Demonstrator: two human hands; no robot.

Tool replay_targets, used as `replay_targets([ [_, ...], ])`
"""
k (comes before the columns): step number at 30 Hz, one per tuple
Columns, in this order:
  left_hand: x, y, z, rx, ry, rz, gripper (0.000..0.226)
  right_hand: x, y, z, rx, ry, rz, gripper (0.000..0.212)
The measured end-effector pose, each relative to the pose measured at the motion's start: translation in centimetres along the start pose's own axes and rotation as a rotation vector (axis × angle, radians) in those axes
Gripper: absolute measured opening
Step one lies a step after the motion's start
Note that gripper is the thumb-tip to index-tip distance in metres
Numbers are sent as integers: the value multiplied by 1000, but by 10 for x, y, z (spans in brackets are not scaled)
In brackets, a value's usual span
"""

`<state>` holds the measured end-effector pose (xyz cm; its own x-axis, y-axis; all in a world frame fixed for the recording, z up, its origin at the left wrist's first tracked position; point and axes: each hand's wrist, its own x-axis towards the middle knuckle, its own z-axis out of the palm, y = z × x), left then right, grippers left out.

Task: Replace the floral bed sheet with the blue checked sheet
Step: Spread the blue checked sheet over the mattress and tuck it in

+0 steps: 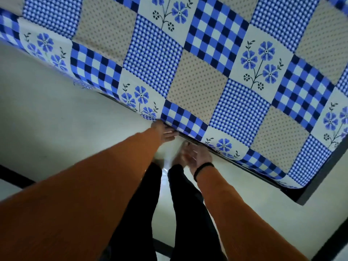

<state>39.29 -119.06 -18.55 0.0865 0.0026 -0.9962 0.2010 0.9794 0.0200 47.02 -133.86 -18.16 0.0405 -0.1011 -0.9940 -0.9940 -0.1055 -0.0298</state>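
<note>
Both grips are down at the near edge of the bed: the left hand (165, 131) has its fingers pushed in under the hem of the blue checked sheet (207, 72), looks like it's tucking, but the fingertips are hidden so I can't tell if it's actually pinching cloth or just pressing flat. Right hand (195, 157) sits just beside it, a bit nearer the body, fingers loose and blurry, holding nothing that I can see. It's got a black wristband (204, 169) on.

Sheet itself is already spread over the mattress, stretching away from both hands, with the hem hanging over the dark bed frame (310, 187). Floral one isn't in view.

Handling-wise I'd guess it's thin cotton, light and floppy, zero stiffness, so it'll bunch and slide if tugged from one spot. Best place to take hold is right along the hem edge, then work sideways from the hands toward the corner.

No brand, label or readable writing anywhere, just the patchwork print
</note>
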Motion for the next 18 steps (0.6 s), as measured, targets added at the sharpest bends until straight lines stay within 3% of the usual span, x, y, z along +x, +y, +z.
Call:
replay_targets([
  [2,-11,8,-19,261,29,-47,43,-17,16,15,-637,-55,-151,22],
  [5,-20,23,-52,282,270,88,28,-50,13,55,-1454,-127,-823,11],
  [7,-23,37,-85,189,457,287,25,-76,2,98,-1624,-259,-1222,11],
  [9,-22,58,-116,-49,554,471,35,-85,-5,142,-1713,-320,-1451,16],
  [12,-11,102,-150,-154,616,571,53,-82,-6,204,-1974,-344,-1578,29],
  [14,-12,126,-156,-111,644,578,62,-80,-1,229,-2145,-260,-1619,36],
  [18,0,136,-172,55,574,622,53,-85,22,251,-2378,-159,-1692,24],
])
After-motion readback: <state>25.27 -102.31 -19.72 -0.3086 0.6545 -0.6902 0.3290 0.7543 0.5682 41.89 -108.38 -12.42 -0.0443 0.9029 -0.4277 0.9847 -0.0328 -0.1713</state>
